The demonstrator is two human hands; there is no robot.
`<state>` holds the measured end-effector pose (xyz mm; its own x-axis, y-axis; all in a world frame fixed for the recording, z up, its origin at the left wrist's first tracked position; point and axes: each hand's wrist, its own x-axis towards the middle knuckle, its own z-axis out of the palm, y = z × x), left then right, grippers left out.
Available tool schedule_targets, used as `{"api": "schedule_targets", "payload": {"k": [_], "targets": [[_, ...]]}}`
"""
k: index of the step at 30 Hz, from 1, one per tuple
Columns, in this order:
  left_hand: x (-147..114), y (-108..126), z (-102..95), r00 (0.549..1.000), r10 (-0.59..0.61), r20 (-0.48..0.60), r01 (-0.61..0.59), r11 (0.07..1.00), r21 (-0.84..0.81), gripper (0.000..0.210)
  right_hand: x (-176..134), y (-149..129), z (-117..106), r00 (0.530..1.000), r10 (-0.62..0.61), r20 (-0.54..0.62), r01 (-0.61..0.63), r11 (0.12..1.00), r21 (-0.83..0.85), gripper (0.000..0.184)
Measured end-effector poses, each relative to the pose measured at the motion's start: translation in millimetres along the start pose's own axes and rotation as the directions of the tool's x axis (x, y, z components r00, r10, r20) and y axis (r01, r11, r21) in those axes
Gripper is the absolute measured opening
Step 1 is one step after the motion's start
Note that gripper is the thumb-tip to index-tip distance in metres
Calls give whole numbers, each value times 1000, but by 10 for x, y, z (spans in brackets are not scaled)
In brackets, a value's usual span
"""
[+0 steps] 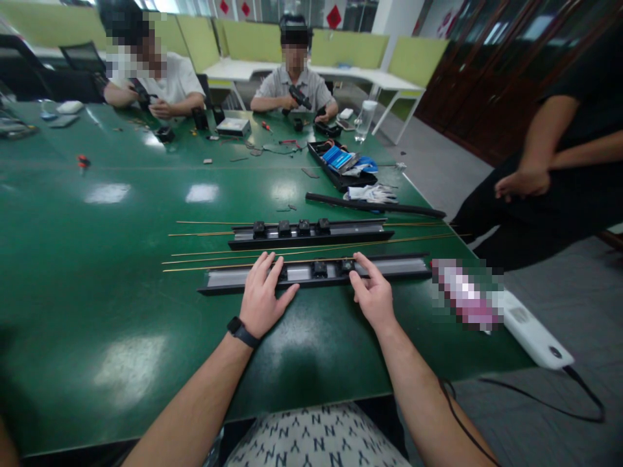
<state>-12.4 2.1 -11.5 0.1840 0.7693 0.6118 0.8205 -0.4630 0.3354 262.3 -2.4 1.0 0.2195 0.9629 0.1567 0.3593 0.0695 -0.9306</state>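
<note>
My left hand (265,295) lies over a long black rail (226,279) with a pale inner channel. Its fingers are stretched out across the rail, the thumb spread along the near edge, partly hiding a small black block. At the right, my right hand (374,295) has thumb and index finger at the front and back of another black block (347,265) in the same rail. Between the hands sits a third black block (320,269). Thin brass-coloured rods (209,260) run along and behind this rail. A dark watch band is on my left wrist.
Behind lies a second rail (311,239) with several black blocks. Further back are a black strip (418,210), white gloves (372,193) and a black tray (335,176). A white power strip (533,331) is at the right edge. Two people sit opposite; another person stands right.
</note>
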Motion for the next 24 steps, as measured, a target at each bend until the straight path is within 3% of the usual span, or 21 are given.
{"api": "schedule_targets", "payload": {"k": [24], "targets": [[4, -16, -10, 1000, -21, -8, 21, 999, 34, 63, 13, -14, -4, 1000, 1, -22, 0, 1000, 30, 66]]}}
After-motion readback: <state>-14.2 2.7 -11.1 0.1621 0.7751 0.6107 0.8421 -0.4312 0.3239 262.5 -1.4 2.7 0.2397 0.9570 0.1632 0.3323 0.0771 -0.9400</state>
